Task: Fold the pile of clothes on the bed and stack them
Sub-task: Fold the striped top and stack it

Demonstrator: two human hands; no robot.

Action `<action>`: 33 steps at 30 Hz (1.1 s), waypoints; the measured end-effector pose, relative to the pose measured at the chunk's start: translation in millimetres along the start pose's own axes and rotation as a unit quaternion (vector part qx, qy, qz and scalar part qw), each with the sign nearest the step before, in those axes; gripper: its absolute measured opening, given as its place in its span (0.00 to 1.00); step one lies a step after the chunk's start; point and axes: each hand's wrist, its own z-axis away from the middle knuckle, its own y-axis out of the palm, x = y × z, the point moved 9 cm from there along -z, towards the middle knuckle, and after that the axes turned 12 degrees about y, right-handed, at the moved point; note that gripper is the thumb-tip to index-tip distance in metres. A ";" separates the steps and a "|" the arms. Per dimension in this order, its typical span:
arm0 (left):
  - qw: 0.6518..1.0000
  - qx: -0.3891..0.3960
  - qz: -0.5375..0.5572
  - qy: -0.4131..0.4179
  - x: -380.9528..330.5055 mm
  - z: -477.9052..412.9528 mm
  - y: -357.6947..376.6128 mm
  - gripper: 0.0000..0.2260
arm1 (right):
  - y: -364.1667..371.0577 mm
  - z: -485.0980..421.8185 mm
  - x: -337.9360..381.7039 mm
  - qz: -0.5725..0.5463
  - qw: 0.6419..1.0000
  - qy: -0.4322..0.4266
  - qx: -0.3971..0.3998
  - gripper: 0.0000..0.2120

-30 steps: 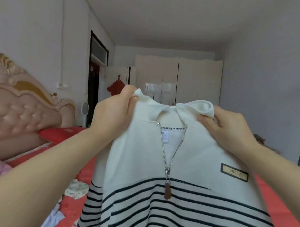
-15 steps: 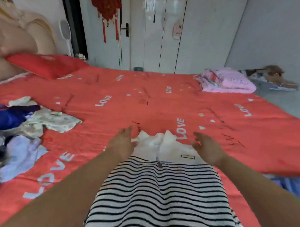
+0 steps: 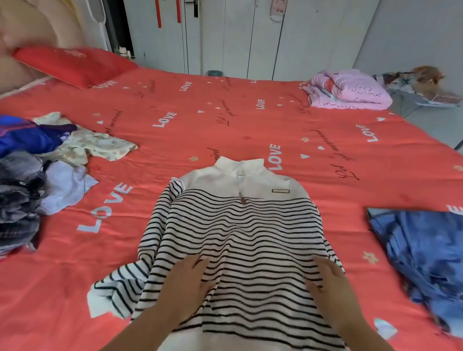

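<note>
A striped sweater (image 3: 239, 228) lies face-up on the red bed (image 3: 227, 122), the left hand (image 3: 187, 286) and right hand (image 3: 331, 286) pressed flat on its lower half; an unfolded pile of clothes (image 3: 28, 173) sits at left, a blue garment (image 3: 427, 258) at right.

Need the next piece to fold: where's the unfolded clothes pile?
Head view: the clothes pile lies at the left edge of the bed, left of the striped sweater, nearer than the red pillow.

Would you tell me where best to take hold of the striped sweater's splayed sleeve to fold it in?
Likely the cuff, pinched by the left hand from the left: that sleeve lies crumpled out beside the striped sweater, its end free on the bedspread.
</note>
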 end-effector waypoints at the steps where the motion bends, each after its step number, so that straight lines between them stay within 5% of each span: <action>1: 1.000 -0.015 -0.003 0.010 -2.3 12.3 1.3 0.26 | -3.7 12.7 -10.5 -0.021 0.999 0.032 -0.012 0.27; 6: 0.999 -0.040 -0.013 0.031 -25.0 58.7 -1.9 0.23 | 3.8 66.5 -51.7 -0.032 0.989 0.144 0.022 0.31; 11: 0.998 -0.024 -0.045 0.047 -50.8 83.7 0.5 0.20 | -5.9 92.5 -43.2 -0.053 0.987 0.148 0.019 0.15; 13: 0.997 0.037 -0.064 0.030 -53.8 90.6 9.1 0.21 | -31.5 95.1 -25.7 -0.043 0.992 0.117 -0.027 0.11; 18: 0.994 0.012 -0.101 -0.040 -53.6 99.2 -3.5 0.21 | -57.5 109.4 30.3 -0.016 0.997 0.008 -0.078 0.16; 22: 0.988 -0.083 0.117 0.049 -101.9 84.7 -11.3 0.33 | -9.6 146.8 90.8 -0.086 0.976 -0.179 0.092 0.13; 24: 0.970 -0.048 0.237 0.026 -115.4 79.8 2.0 0.31 | 4.5 146.1 79.4 -0.134 0.974 -0.136 0.119 0.12; 28: 0.949 -0.029 0.311 -0.035 -114.5 69.2 28.1 0.35 | -12.8 118.4 7.9 -0.249 0.966 0.063 -0.035 0.08; 31: 0.964 -0.044 0.259 -0.049 -113.0 61.2 32.5 0.35 | 4.1 106.6 -7.5 -0.291 0.948 0.116 0.050 0.09; 33: 0.976 -0.060 0.205 -0.048 -115.9 54.7 30.1 0.25 | 19.9 101.3 0.5 -0.277 0.949 0.110 0.103 0.11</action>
